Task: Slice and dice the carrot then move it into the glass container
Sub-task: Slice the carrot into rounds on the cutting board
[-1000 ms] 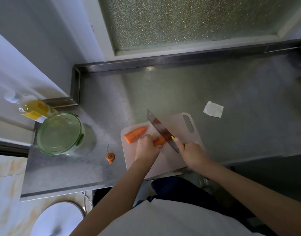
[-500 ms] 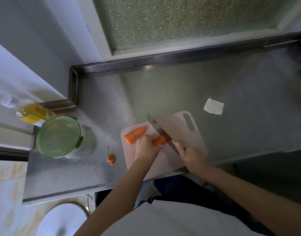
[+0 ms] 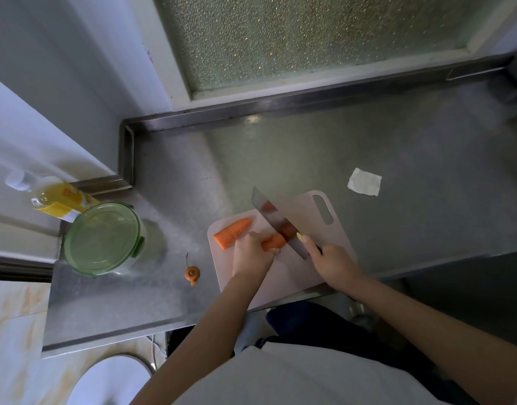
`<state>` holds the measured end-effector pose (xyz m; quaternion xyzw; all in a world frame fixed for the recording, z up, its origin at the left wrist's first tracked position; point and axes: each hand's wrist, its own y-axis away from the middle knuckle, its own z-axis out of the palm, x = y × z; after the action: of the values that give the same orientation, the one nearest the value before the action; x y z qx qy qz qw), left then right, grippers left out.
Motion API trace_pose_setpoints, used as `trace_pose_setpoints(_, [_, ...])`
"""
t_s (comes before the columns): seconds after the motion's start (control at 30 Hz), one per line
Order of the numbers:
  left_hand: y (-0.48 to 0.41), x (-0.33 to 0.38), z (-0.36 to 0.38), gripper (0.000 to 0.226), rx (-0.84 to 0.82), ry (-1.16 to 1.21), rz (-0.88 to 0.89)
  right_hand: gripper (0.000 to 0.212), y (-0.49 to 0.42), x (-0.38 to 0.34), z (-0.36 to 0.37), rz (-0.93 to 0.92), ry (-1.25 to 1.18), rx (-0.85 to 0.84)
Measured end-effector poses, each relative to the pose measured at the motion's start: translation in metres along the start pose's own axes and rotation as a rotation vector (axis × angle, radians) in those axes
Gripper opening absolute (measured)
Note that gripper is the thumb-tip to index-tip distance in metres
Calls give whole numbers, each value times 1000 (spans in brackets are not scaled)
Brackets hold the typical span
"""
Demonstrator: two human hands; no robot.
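A pale pink cutting board (image 3: 312, 209) lies on the steel counter. On its left part rests a cut carrot tip piece (image 3: 231, 232). My left hand (image 3: 251, 255) presses a second carrot piece (image 3: 274, 241) down on the board. My right hand (image 3: 333, 263) grips the handle of a cleaver (image 3: 276, 220), whose blade stands on the carrot just right of my left fingers. The glass container (image 3: 103, 238) with a green lid stands closed at the counter's left.
A carrot top stub (image 3: 191, 273) lies on the counter between container and board. A yellow bottle (image 3: 55, 200) lies behind the container. A folded white paper (image 3: 364, 185) sits beyond the board's right. The counter's front edge runs just below the board.
The cleaver blade dropped onto the carrot half a second ago and now stands a little higher and more upright. Both hands stay in the same place.
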<state>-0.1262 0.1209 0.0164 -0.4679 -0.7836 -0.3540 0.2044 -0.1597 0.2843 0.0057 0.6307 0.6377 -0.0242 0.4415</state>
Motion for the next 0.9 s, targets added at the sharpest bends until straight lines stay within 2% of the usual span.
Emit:
trace_pose_setpoints(0.2, [-1, -2, 3, 29, 7, -15, 2, 60, 5, -10, -7, -14, -10, 4])
trace_pose_setpoints(0.9, [-7, -11, 14, 26, 14, -59, 3, 65, 7, -22, -15, 1, 78, -52])
